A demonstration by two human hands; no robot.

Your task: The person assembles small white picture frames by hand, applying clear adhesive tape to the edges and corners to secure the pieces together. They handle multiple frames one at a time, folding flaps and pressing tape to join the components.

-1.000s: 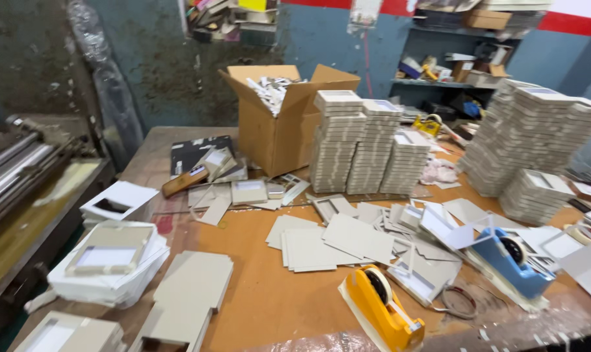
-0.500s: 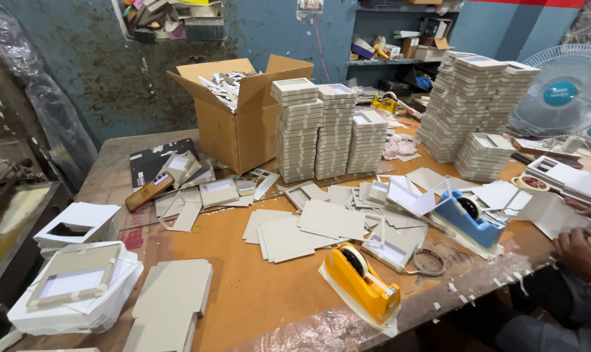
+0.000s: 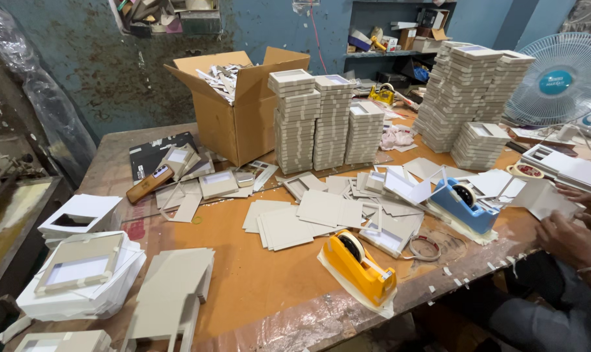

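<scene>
Neither of my hands shows in the head view. Nearest the front edge of the brown worktable (image 3: pixel 256 287) stands a yellow tape dispenser (image 3: pixel 359 266). A blue tape dispenser (image 3: pixel 463 207) sits further right. Loose grey card sheets (image 3: pixel 295 221) lie spread between them and the back. At the right edge another person's hands (image 3: pixel 569 238) rest beside a white card piece (image 3: pixel 546 199); that person is seated, with dark trousers by the table's corner.
An open cardboard box (image 3: pixel 243 117) full of scraps stands at the back. Tall stacks of grey card trays (image 3: pixel 321 120) rise beside it, more stacks (image 3: pixel 468 91) to the right. A fan (image 3: pixel 559 78) is far right. White frames (image 3: pixel 80 274) pile up front left.
The view has swung to the right and drawn back a little. The fan and the other person's hands have come fully into view; the objects on the table have not moved.
</scene>
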